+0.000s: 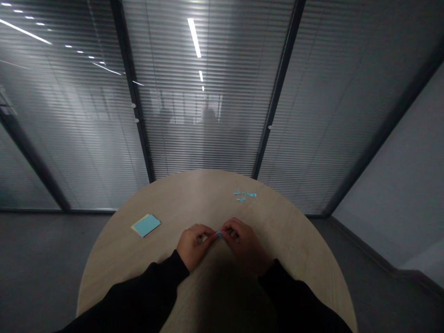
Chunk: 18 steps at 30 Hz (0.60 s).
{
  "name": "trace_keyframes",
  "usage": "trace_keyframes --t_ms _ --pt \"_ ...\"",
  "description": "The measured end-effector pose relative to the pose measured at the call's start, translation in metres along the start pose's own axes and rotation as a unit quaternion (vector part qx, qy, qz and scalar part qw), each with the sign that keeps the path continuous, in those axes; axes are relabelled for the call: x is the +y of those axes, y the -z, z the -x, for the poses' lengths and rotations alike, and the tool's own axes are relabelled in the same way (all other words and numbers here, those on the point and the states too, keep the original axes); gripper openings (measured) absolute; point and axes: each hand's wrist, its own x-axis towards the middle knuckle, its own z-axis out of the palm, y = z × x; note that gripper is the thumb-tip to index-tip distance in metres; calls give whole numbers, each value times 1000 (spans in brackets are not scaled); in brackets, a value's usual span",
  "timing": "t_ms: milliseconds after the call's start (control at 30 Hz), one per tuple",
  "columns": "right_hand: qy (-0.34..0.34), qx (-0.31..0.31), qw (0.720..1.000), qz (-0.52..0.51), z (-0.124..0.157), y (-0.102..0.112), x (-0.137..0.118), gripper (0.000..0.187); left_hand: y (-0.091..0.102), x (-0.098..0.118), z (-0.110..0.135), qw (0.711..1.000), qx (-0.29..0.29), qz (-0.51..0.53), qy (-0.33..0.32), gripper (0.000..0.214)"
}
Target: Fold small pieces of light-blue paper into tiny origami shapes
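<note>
My left hand (193,246) and my right hand (244,245) meet above the middle of a round wood-look table (194,199). Between their fingertips they pinch a small piece of light blue paper (218,234), mostly hidden by the fingers. Its exact shape cannot be made out. To the left of my left hand lies a pad of blue sticky notes (146,225) with a yellow layer showing along one edge. Several small blue paper scraps (244,194) lie farther out on the tabletop, beyond my right hand.
Beyond the table's curved far edge stands a glass partition with slatted blinds (204,138) and dark metal frames. A grey floor (381,268) surrounds the table, and a pale wall (391,157) rises at the right.
</note>
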Motion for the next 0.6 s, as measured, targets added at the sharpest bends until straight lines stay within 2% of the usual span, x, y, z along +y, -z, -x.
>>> trace_keyframes --t_ms 100,300,600 --pt "-11 3 1000 -22 0 -1 1 9 -3 -3 1 999 -7 38 23 25" --pt "-109 -10 990 -91 2 -5 8 20 -7 -4 1 993 -18 88 75 32" --pt "-120 -20 986 -116 2 -4 10 22 -9 -8 -1 992 -33 90 79 32"
